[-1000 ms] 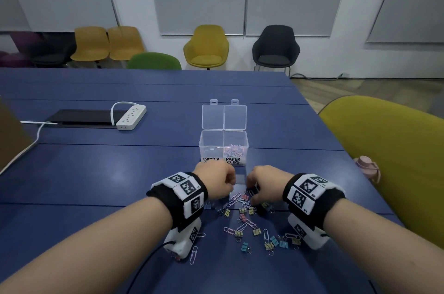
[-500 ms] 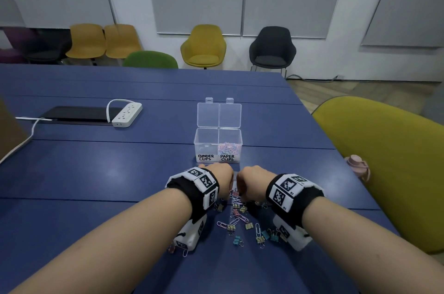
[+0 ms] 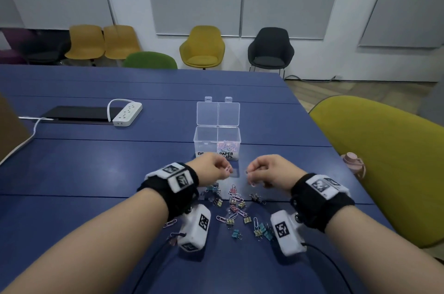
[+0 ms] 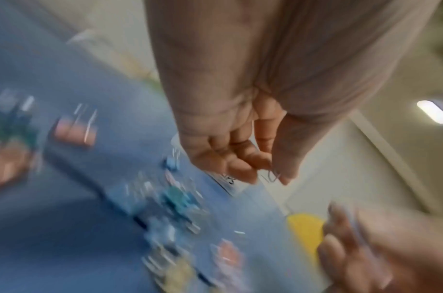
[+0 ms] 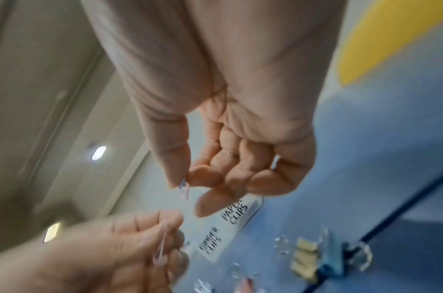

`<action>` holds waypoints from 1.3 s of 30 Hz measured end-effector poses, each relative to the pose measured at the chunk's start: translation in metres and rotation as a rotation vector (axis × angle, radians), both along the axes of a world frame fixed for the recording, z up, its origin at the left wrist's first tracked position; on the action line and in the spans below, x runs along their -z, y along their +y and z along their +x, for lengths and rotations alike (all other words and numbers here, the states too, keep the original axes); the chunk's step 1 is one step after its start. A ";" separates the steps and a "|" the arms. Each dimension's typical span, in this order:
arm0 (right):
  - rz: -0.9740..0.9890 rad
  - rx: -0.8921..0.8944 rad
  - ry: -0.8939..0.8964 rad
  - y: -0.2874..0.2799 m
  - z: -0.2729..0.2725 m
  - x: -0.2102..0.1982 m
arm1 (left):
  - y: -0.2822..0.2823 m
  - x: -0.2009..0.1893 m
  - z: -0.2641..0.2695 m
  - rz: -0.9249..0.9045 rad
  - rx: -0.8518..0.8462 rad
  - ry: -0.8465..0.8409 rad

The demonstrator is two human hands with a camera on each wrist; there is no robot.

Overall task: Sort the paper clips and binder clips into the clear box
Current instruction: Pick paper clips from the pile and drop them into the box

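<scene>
Midair above the blue surface (image 3: 72, 168), the left hand (image 3: 211, 168) pinches a pink paper clip (image 3: 227, 169) between thumb and fingertips, its other fingers curled in. Just beside it, apart and not touching, the right hand (image 3: 269, 170) pinches a second paper clip (image 5: 184, 188) between thumb and forefinger, the remaining fingers loosely bent.

Directly beyond both hands stands the clear box (image 3: 217, 142), lids up, its two compartments labelled for binder clips and paper clips. Pastel paper clips already fill part of the right-hand compartment (image 3: 228, 147); the left-hand one looks empty, though the left hand hides its lower front.

Beneath the wrists, the unsorted pile (image 3: 236, 209) of binder clips and paper clips lies scattered on the surface, so the sorting is likely far from over.

Risk from here appears to lie in the release: a clip held by so little could slip before it clears the rim, or fall on the wrong side of the divider, since the left hand hangs nearer the binder-clip side. Both wrist views are blurred.
</scene>
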State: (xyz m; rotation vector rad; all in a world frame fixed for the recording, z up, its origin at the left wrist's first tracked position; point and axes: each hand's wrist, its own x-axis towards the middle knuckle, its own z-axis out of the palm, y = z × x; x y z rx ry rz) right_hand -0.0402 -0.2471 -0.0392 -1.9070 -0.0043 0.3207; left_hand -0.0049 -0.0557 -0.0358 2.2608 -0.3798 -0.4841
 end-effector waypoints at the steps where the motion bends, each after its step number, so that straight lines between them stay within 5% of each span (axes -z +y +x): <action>1: 0.246 0.071 0.069 -0.004 -0.003 0.001 | 0.002 -0.001 -0.001 -0.245 -0.076 0.166; 4: 0.722 0.210 0.210 -0.015 -0.014 0.007 | 0.008 -0.004 -0.002 -0.887 -0.296 0.708; 7: 0.929 0.226 0.229 -0.018 -0.021 0.011 | 0.007 -0.004 0.000 -0.981 -0.316 0.824; 10: 0.786 0.197 0.254 -0.015 -0.025 0.013 | -0.004 0.002 -0.003 -0.663 -0.268 0.638; 15: -0.433 -0.120 0.057 -0.008 -0.028 0.009 | -0.023 0.008 -0.009 0.315 0.160 -0.136; 18: -0.791 -0.300 -0.023 0.002 -0.030 0.007 | -0.031 0.009 -0.012 0.502 0.245 -0.247; 25: -0.990 -0.331 0.007 0.019 -0.031 0.013 | -0.044 0.019 -0.013 0.655 0.247 -0.277; 39: -0.998 -0.285 0.007 -0.027 -0.038 0.007 | -0.053 0.031 -0.008 0.800 0.274 -0.256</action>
